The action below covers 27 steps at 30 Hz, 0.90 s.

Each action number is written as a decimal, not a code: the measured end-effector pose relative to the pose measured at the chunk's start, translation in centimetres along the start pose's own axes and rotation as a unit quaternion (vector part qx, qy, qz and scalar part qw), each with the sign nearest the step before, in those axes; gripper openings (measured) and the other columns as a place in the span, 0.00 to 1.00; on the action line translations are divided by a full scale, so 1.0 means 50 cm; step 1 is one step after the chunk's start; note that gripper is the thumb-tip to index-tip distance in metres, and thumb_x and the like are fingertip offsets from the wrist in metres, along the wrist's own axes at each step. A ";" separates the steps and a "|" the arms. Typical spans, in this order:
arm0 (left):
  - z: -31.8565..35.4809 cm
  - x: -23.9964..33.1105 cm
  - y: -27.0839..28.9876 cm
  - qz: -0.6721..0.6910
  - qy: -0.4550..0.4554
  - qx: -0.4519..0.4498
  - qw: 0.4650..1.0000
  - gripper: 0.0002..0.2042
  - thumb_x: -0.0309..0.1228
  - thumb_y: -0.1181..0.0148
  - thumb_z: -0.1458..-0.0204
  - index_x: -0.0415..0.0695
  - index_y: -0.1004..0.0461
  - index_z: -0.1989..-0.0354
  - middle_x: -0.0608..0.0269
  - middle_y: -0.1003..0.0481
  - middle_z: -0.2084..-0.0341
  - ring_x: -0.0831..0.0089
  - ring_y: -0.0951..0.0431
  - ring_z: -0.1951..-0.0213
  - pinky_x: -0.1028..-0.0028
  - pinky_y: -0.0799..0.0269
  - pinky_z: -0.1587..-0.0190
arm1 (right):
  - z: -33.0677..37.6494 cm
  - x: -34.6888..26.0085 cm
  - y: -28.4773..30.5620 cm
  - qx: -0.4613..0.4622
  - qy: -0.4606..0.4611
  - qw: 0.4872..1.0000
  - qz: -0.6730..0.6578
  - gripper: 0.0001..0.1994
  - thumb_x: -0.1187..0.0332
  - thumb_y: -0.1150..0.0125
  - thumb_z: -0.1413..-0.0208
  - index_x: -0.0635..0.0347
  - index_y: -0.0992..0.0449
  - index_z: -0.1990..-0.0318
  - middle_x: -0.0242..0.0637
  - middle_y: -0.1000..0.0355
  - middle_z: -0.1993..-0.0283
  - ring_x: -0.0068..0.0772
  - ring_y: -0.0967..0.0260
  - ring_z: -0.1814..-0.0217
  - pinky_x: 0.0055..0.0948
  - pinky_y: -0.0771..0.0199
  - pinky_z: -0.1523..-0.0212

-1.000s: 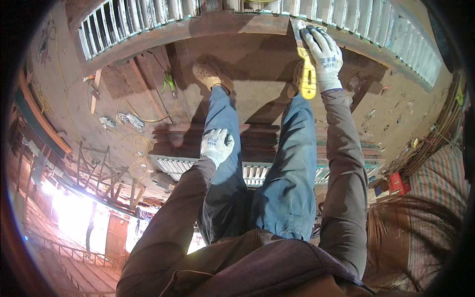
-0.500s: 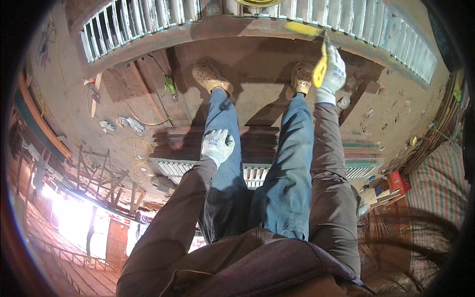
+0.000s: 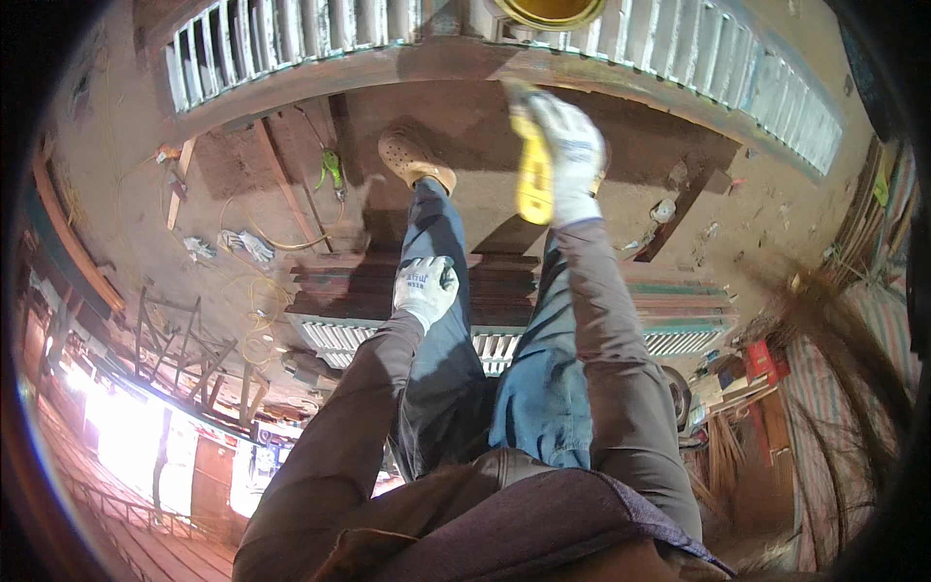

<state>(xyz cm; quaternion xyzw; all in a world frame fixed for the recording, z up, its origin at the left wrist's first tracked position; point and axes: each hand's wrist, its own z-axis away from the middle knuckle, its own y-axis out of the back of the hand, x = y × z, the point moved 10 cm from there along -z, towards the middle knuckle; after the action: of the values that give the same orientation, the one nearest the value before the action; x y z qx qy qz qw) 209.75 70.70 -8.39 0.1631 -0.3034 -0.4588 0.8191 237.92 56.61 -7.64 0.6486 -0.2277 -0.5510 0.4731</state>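
My right hand (image 3: pixel 574 145), in a white work glove, grips a tool with a flat yellow handle (image 3: pixel 533 179). Motion blurs the tool's head, so its kind is unclear. The hand is over my right foot, close to the brown wooden rail (image 3: pixel 621 78) of a long frame with white slats (image 3: pixel 320 24). Partly cut off by the upper edge, a round tin (image 3: pixel 551 12) with yellowish-brown contents is on the frame. My left hand (image 3: pixel 427 289), also gloved, rests on my left thigh, its fingers curled closed and nothing showing in them.
On the floor at left lie a tool with a green handle (image 3: pixel 331 170), loose gloves (image 3: pixel 247 244) and a yellow hose (image 3: pixel 281 241). Stacked dark boards (image 3: pixel 388 281) and another slatted panel (image 3: pixel 495 346) lie beneath my legs. A red box (image 3: pixel 766 361) is at right.
My right hand has swung left with the yellow-handled tool, away from the right part of the rail. More of the tin shows. My left hand stays on the thigh.
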 end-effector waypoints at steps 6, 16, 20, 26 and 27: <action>0.004 0.002 -0.011 -0.006 -0.006 0.025 1.000 0.10 0.36 0.45 0.52 0.44 0.24 0.67 0.56 0.23 0.70 0.56 0.23 0.63 0.58 0.29 0.58 | -0.032 0.116 0.093 0.027 0.084 0.993 0.084 0.20 0.66 0.41 0.51 0.44 0.23 0.47 0.33 0.26 0.47 0.38 0.28 0.45 0.36 0.29 0.44; 0.000 0.021 -0.039 0.002 0.001 -0.016 1.000 0.11 0.36 0.45 0.52 0.43 0.24 0.67 0.55 0.23 0.70 0.56 0.23 0.63 0.59 0.28 0.57 | 0.015 0.061 -0.003 -0.149 0.189 0.960 0.142 0.21 0.62 0.45 0.48 0.39 0.28 0.44 0.28 0.30 0.43 0.36 0.33 0.41 0.41 0.33 0.41; 0.000 0.018 -0.025 -0.010 0.009 -0.013 1.000 0.11 0.36 0.45 0.52 0.43 0.24 0.67 0.56 0.23 0.69 0.56 0.23 0.62 0.59 0.29 0.57 | 0.025 0.085 0.094 -0.018 0.105 0.992 0.068 0.19 0.66 0.41 0.52 0.45 0.24 0.49 0.33 0.27 0.47 0.40 0.29 0.45 0.37 0.28 0.45; -0.006 0.017 -0.030 -0.002 0.001 -0.003 1.000 0.11 0.36 0.44 0.52 0.43 0.24 0.66 0.55 0.22 0.68 0.55 0.23 0.63 0.59 0.28 0.57 | -0.037 0.164 0.096 0.018 0.084 0.987 0.134 0.20 0.68 0.42 0.51 0.42 0.23 0.48 0.32 0.25 0.47 0.37 0.27 0.47 0.34 0.26 0.47; -0.009 0.016 -0.029 0.003 -0.004 -0.001 1.000 0.11 0.36 0.45 0.52 0.43 0.24 0.66 0.55 0.22 0.68 0.55 0.23 0.63 0.59 0.28 0.57 | -0.048 0.156 0.083 0.007 0.113 0.984 0.139 0.20 0.68 0.42 0.51 0.41 0.23 0.48 0.32 0.25 0.47 0.37 0.27 0.47 0.34 0.26 0.47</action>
<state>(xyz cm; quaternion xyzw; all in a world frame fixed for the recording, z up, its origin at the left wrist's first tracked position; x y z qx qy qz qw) 209.42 69.24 -9.23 0.1599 -0.3068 -0.4570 0.8194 243.35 49.25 -8.06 0.6716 -0.2646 -0.4017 0.5635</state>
